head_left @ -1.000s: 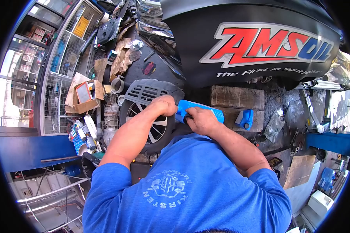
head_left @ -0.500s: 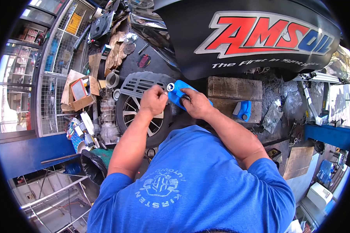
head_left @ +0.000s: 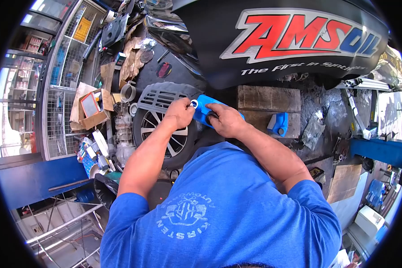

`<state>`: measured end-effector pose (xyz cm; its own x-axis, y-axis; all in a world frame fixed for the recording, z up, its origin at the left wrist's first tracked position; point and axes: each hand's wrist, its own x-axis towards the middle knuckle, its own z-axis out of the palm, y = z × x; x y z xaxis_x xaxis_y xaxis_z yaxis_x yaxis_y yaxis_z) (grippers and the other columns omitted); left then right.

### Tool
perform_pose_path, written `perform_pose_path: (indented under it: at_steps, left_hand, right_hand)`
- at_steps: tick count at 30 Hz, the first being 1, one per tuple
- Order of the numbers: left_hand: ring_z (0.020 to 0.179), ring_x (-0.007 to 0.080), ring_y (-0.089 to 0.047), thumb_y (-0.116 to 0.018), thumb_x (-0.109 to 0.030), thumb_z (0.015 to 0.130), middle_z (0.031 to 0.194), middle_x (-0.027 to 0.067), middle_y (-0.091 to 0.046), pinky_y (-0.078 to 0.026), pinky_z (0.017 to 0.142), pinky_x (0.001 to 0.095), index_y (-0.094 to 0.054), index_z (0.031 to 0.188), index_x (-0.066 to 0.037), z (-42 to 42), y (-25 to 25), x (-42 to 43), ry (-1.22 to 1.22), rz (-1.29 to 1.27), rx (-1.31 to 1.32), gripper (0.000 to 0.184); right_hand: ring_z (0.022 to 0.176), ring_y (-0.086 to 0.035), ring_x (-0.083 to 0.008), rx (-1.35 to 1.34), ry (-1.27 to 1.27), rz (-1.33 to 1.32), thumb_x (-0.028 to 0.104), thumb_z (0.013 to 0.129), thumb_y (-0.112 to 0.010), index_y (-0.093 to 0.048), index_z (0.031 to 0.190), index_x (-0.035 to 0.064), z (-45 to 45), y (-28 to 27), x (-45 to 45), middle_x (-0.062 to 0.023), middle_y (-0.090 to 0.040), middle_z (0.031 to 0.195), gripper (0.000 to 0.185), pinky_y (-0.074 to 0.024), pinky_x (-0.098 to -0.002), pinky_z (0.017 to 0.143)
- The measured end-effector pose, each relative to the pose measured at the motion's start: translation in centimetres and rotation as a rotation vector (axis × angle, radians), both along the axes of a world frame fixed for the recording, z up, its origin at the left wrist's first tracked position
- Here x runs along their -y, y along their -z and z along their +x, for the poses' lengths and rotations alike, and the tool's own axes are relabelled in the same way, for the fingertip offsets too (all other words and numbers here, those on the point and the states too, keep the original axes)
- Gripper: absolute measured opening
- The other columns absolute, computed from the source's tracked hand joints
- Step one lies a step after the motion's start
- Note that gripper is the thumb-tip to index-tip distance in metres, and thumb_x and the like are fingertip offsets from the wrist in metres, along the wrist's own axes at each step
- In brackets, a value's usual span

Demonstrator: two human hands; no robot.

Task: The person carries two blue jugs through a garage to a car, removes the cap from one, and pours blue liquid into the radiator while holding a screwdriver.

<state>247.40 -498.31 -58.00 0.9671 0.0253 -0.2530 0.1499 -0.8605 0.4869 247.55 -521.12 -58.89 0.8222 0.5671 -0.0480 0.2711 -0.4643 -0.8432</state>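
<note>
My right hand (head_left: 228, 120) is closed around a blue plastic bottle (head_left: 203, 101), which lies tilted with its open white mouth towards the left. Something dark and round, perhaps a cap, shows between the right fingers. My left hand (head_left: 180, 112) is closed in a pinch at the bottle's mouth; what its fingertips grip is too small to make out. Below the hands lies a wheel (head_left: 152, 132) with a tyre and silver spokes, a grey slotted plastic piece (head_left: 158, 97) on top of it. A second blue bottle (head_left: 278, 123) stands to the right with a dark cap.
A black AMSOIL cover (head_left: 210, 67) drapes over the vehicle ahead. Wooden planks (head_left: 268, 98) lie beneath it. Cardboard boxes (head_left: 96, 117) and metal parts (head_left: 122, 138) crowd the left, beside a wire-mesh cabinet (head_left: 60, 107). A blue beam (head_left: 375, 152) stands at the right.
My left hand has moved right and now meets the bottle's mouth, where a small gap showed before. My right hand keeps its hold on the bottle.
</note>
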Motion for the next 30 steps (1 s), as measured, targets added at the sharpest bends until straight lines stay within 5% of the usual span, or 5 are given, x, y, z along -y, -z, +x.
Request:
perform_pose_path:
  at_steps: [7,17,24,28,30]
  left_hand:
    - [0.063,0.0110,-0.050,-0.059,-0.017,0.088,0.069,0.0035,-0.058,-0.040,0.056,0.0326,-0.063,0.076,0.003,-0.9,-1.2,0.5,-0.329,-0.613,-0.210,0.023]
    - [0.057,0.0133,-0.054,-0.062,-0.017,0.088,0.067,0.0013,-0.057,-0.044,0.054,0.0286,-0.059,0.071,-0.006,-0.4,-7.2,1.4,-0.436,-0.949,-0.189,0.020]
    - [0.086,0.0407,-0.068,-0.062,-0.022,0.087,0.087,0.0213,-0.072,-0.052,0.080,0.0468,-0.068,0.090,0.000,-0.8,-2.9,-5.8,-0.116,0.152,-0.178,0.023]
    - [0.095,0.0358,-0.068,-0.068,-0.017,0.086,0.097,0.0177,-0.071,-0.052,0.087,0.0427,-0.061,0.125,-0.003,-3.9,-0.5,-4.5,-0.041,-0.008,-0.267,0.042]
    - [0.100,0.0332,-0.066,-0.068,-0.009,0.082,0.106,0.0126,-0.069,-0.052,0.087,0.0429,-0.062,0.124,-0.007,-4.1,-1.7,-2.1,0.239,-0.039,0.125,0.042]
  right_hand:
    - [0.110,-0.064,-0.0404,0.070,-0.040,0.019,0.025,0.093,-0.062,-0.058,0.134,0.0076,-0.2,-0.1,0.4,-0.0222,-0.066,0.121,0.045,-0.0514,-0.0466,0.096]
    - [0.107,-0.065,-0.0397,0.100,-0.289,-0.065,0.018,0.086,-0.066,-0.060,0.134,0.0067,0.6,-2.7,0.4,-0.0201,-0.067,0.117,0.049,-0.0542,-0.0448,0.092]
    - [0.114,-0.063,-0.0385,-0.019,-0.219,0.069,0.017,0.088,-0.064,-0.059,0.136,0.0047,0.2,-1.5,1.7,-0.0219,-0.066,0.122,0.050,-0.0512,-0.0434,0.099]
    - [0.108,-0.066,-0.0389,0.003,-0.234,0.102,0.014,0.087,-0.065,-0.060,0.135,0.0029,-0.2,-1.0,2.6,-0.0229,-0.066,0.118,0.049,-0.0535,-0.0441,0.095]
    - [0.110,-0.065,-0.0385,-0.021,-0.252,0.080,0.019,0.088,-0.066,-0.062,0.133,0.0040,-0.1,-0.6,3.0,-0.0223,-0.067,0.120,0.047,-0.0525,-0.0440,0.096]
